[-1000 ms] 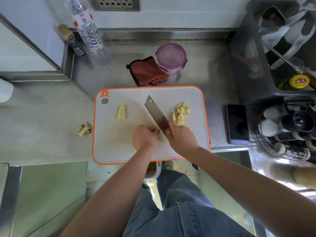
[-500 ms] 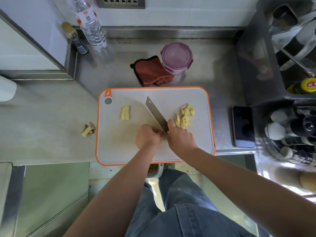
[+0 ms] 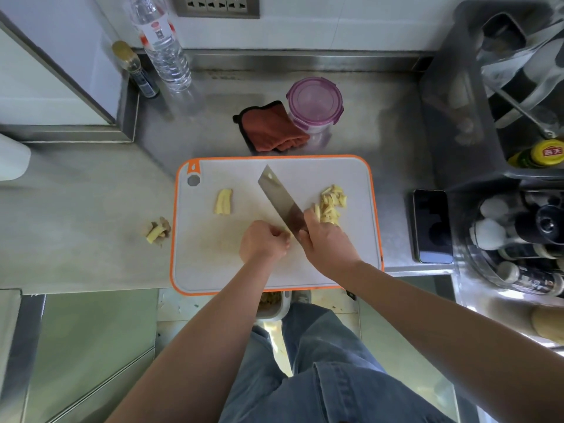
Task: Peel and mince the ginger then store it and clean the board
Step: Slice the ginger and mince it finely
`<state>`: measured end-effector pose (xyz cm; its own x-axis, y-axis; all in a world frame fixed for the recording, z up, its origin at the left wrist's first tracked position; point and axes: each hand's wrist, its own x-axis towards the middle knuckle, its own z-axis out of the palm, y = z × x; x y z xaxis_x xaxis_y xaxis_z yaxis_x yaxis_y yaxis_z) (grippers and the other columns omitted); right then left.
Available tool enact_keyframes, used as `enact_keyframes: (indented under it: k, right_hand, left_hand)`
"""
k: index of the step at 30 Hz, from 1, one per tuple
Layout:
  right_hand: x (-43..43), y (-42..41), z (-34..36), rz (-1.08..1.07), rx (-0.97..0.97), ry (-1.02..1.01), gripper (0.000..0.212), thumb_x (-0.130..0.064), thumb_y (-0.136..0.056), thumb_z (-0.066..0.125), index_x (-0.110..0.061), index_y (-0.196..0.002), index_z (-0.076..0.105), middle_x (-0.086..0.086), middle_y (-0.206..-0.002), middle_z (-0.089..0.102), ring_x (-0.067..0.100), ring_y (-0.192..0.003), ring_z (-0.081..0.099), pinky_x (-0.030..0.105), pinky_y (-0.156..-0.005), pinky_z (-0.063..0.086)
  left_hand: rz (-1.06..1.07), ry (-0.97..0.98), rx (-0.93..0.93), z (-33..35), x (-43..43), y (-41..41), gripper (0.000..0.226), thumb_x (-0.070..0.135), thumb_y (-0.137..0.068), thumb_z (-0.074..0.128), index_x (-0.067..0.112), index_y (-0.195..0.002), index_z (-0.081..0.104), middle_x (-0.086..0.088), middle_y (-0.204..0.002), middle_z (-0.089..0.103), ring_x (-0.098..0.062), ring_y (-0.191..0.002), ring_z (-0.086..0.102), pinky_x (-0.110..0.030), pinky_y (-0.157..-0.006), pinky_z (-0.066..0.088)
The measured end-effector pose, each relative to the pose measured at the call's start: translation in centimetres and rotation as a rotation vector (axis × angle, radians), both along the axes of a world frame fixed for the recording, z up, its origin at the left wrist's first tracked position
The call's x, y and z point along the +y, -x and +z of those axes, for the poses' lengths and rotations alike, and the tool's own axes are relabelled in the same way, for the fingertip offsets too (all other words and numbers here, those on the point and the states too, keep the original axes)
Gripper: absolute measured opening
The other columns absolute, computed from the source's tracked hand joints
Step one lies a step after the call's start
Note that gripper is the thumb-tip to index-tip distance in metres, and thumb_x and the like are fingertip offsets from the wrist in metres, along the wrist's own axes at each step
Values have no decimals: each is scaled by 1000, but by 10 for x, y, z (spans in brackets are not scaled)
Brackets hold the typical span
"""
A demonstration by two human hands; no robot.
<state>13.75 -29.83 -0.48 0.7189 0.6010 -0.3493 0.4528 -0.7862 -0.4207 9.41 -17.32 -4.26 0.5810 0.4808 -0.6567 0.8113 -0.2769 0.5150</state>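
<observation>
Little has moved in the last second—the right hand (image 3: 326,242) still grips the knife (image 3: 279,199) by its handle, blade slanted across the cutting board (image 3: 207,264), and the left hand (image 3: 262,242) keeps its fingers curled over a ginger piece (image 3: 287,232), nearly hidden, tight against the blade. The cut strips (image 3: 332,203) lie just right of the knife; uncut slices (image 3: 223,202) wait to its left. Slicing continues in place—mincing, storing and cleaning likely remain.
</observation>
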Motion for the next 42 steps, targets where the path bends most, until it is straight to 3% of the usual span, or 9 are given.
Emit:
enact_keyframes:
  k: [9, 17, 22, 26, 30, 36, 39, 42]
  right_hand:
    - [-3, 3, -7, 78, -29, 102, 12, -23, -101, 34, -14, -109, 34, 3, -71, 51, 24, -60, 51, 34, -56, 41]
    - [4, -1, -11, 78, 10, 121, 11, -17, -98, 39, -14, -108, 34, 7, -76, 57, 25, -66, 58, 40, -62, 53]
    - [9, 1, -12, 70, 29, 131, 13, -15, -97, 38, -11, -108, 33, 8, -79, 54, 30, -68, 54, 38, -60, 44]
    - [8, 0, -12, 73, 7, 124, 15, -17, -98, 37, -11, -112, 34, 8, -80, 57, 32, -72, 59, 40, -64, 49]
    - [6, -7, -16, -44, 37, 33, 21, -22, -100, 36, -9, -116, 35, 8, -81, 54, 30, -69, 54, 38, -61, 44]
    - [-8, -31, -11, -324, 163, -145, 13, -19, -96, 39, -12, -106, 37, 15, -77, 60, 33, -63, 58, 47, -55, 52]
    - [-5, -28, -1, -339, 311, -224, 14, -21, -97, 39, -13, -108, 36, 12, -75, 58, 23, -52, 55, 37, -43, 49]
    - [0, -13, -2, -202, 402, -185, 13, -21, -99, 40, -18, -111, 35, 6, -73, 56, 17, -50, 56, 23, -39, 45]
  left_hand:
    - [1, -7, 1, -2, 0, -1, 22, 34, -82, 65, 17, -71, 73, -2, -74, 73, -22, -78, 70, -30, -69, 53]
    - [-14, -33, 19, 0, -1, -4, 21, 31, -82, 65, 20, -64, 69, 0, -72, 72, -21, -74, 69, -24, -56, 43]
    - [-24, -34, 52, 1, 0, -5, 19, 24, -75, 62, 20, -57, 67, 1, -66, 69, -21, -70, 67, -22, -53, 40]
    - [-36, -35, 50, 1, 0, -6, 20, 25, -76, 63, 20, -56, 66, 1, -64, 68, -21, -67, 66, -22, -52, 40]
    - [-38, -64, 23, 0, -1, -4, 21, 32, -80, 64, 20, -64, 67, 3, -66, 69, -18, -67, 66, -23, -50, 40]
    - [28, -45, -100, -2, -3, 6, 26, 33, -86, 61, 20, -65, 69, 5, -62, 69, -14, -62, 68, -32, -63, 56]
    - [41, -139, -156, -1, 3, 10, 18, 31, -88, 53, 23, -86, 69, 5, -74, 71, -18, -71, 68, -36, -64, 57]
    - [69, -215, -169, 1, 13, 12, 17, 27, -91, 50, 21, -95, 66, 2, -84, 71, -20, -80, 66, -30, -64, 49]
